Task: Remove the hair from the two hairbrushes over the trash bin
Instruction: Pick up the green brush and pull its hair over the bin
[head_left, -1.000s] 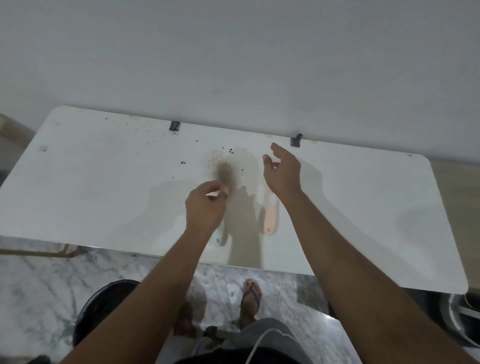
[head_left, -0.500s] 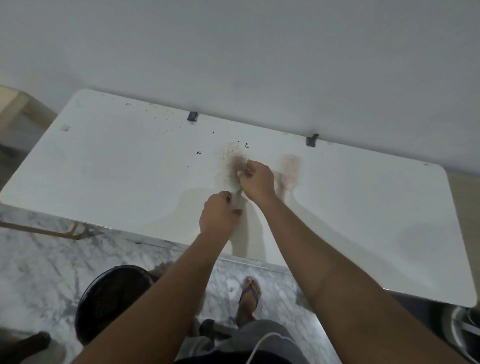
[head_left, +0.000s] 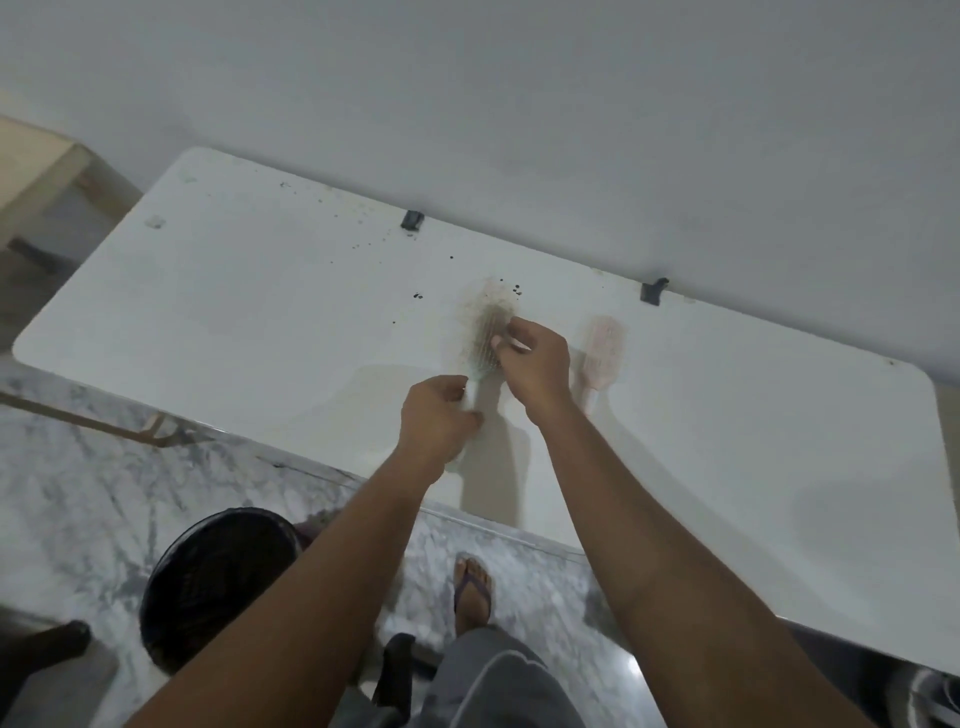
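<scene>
A pale green hairbrush (head_left: 485, 340) full of brownish hair lies on the white table (head_left: 260, 332). My left hand (head_left: 439, 415) is closed around its handle near the table's front. My right hand (head_left: 532, 358) rests on the brush head, its fingertips pinched at the hair. A pink hairbrush (head_left: 600, 353) lies flat just to the right of my right hand, untouched. A black trash bin (head_left: 218, 577) stands on the floor below the table's front edge, to the left of my arms.
Dark specks and loose hair bits (head_left: 467, 291) dot the table around the green brush. Two dark clips (head_left: 412, 220) sit on the table's far edge by the wall. My sandalled foot (head_left: 471, 587) stands on the marble floor. A wooden piece of furniture (head_left: 36, 171) is at far left.
My right hand came left from above the pink brush onto the green brush's head. My left hand stayed on the handle. The view shifted, showing more of the bin.
</scene>
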